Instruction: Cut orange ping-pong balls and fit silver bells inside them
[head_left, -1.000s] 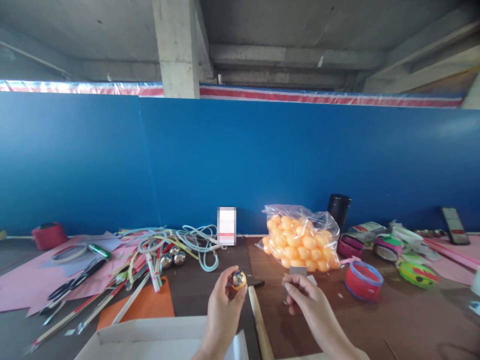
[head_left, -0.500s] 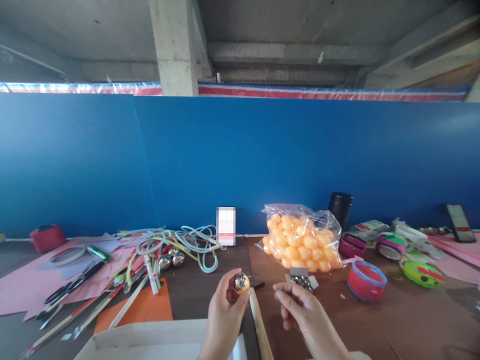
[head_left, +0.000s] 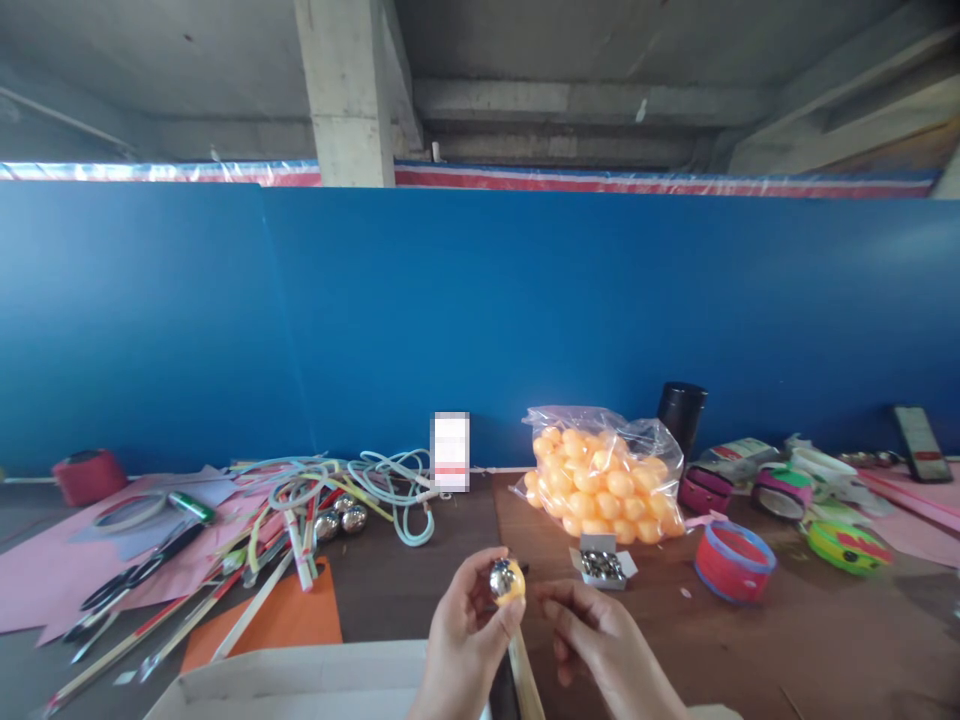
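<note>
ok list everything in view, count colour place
held ball: one, silver and orange, front centre
shiny balls: three, silver, left
bag: one, clear, orange balls inside, right
small box: one, grey, before bag
handle: one, tan, front centre
tray: one, white, front left
scissors: one pair, black, left
tubes: several, pale blue, back left
sheet: one, orange, left
paper: several, pink, both sides
screen: one, white, back centre
can: one, black, behind bag
phone: one, dark, far right
band: one, red and blue, right
wall: one, blue, back
pillar: one, grey, back
clutter: uncounted, mixed colours, both sides
left hand: one, around the held ball
right hand: one, beside it
</note>
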